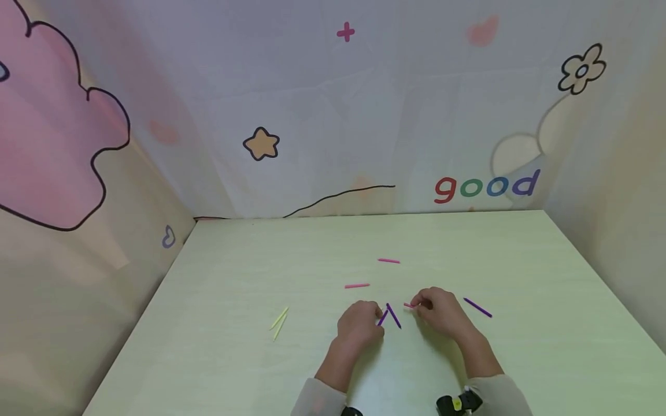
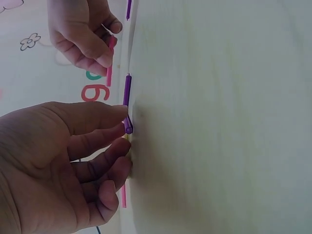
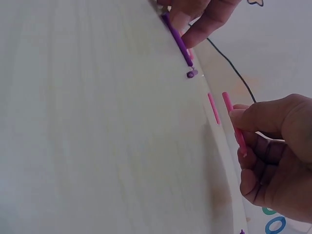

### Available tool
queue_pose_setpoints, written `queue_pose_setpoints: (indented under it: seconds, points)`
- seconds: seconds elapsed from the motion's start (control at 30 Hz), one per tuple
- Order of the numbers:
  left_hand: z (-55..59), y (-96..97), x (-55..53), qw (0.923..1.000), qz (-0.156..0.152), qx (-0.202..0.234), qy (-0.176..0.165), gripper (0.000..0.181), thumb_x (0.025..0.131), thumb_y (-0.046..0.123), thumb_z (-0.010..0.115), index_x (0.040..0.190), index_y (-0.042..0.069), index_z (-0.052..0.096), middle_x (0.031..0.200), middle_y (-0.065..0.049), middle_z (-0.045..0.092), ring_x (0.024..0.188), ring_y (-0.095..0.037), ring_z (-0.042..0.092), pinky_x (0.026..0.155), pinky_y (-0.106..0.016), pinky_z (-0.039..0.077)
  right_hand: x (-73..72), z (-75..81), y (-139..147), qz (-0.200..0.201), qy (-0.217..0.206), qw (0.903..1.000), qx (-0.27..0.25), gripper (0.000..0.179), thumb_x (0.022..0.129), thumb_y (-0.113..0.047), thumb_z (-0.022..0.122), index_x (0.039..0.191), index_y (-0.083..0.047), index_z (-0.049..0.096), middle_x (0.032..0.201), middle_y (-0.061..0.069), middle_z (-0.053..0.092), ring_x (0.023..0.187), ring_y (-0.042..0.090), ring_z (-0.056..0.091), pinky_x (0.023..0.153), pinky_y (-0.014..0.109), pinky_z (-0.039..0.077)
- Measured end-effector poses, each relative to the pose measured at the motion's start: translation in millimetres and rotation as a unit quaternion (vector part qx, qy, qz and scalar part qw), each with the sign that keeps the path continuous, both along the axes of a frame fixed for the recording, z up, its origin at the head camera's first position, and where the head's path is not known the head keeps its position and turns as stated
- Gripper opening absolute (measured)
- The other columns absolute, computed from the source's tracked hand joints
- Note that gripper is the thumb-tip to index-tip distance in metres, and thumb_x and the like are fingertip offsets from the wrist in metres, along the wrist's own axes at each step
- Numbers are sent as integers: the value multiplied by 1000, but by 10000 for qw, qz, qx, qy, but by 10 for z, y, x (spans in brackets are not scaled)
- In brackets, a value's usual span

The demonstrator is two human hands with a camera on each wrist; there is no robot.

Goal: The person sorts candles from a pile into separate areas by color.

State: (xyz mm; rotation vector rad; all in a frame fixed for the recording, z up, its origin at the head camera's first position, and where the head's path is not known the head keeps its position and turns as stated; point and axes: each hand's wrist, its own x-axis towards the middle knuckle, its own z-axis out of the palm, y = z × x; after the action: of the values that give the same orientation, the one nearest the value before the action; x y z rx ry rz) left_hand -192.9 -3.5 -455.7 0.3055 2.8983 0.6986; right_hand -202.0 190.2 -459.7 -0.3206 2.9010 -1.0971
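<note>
On the table, my left hand pinches a short purple stick between thumb and fingers. A second purple stick leans the other way, its far end close to the first one's, so the pair looks like an upside-down V. My right hand grips a pink stick between thumb and fingers. In the right wrist view that stick appears above the tabletop, just right of the purple pair in the head view.
Two more pink sticks, one nearer and one farther, lie beyond the hands. Two yellow sticks lie at left. Another purple stick rests right of my right hand. A printed cloth stands behind the table.
</note>
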Motion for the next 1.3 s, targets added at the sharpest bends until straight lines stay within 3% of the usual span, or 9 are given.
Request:
queue_pose_setpoints:
  seconds: [0.17, 0.47, 0.93, 1.3]
  points:
    - [-20, -15, 2, 9999, -105, -25, 73, 21, 70, 8, 76, 91, 13, 70, 81, 2, 61, 77, -16, 56, 62, -28, 44, -107, -16, -1, -39, 120, 9999, 42, 10, 82, 3, 61, 84, -5, 67, 79, 2, 56, 74, 19, 47, 67, 35, 43]
    - [-14, -58, 12, 9996, -105, 230, -158, 23, 73, 4, 73, 94, 12, 70, 70, 5, 52, 65, -12, 47, 55, -26, 40, -312, -18, -53, 59, 264, 9996, -35, 10, 82, 3, 60, 85, -3, 68, 74, 1, 55, 69, 18, 46, 61, 32, 41]
    - [-36, -70, 6, 9991, -29, 323, -258, 22, 73, 5, 73, 94, 12, 70, 69, 5, 52, 65, -12, 47, 55, -26, 39, -637, -20, -118, 189, 268, 9994, -59, 11, 84, 2, 57, 88, -2, 67, 76, 4, 55, 72, 21, 47, 63, 33, 40]
    - [-43, -77, -13, 9987, -58, 420, -265, 22, 74, 5, 73, 94, 13, 69, 70, 6, 51, 65, -12, 46, 55, -25, 39, -944, -111, -160, 109, 300, 9995, -89, 12, 84, 2, 56, 87, -2, 66, 75, 5, 55, 70, 21, 46, 62, 32, 38]
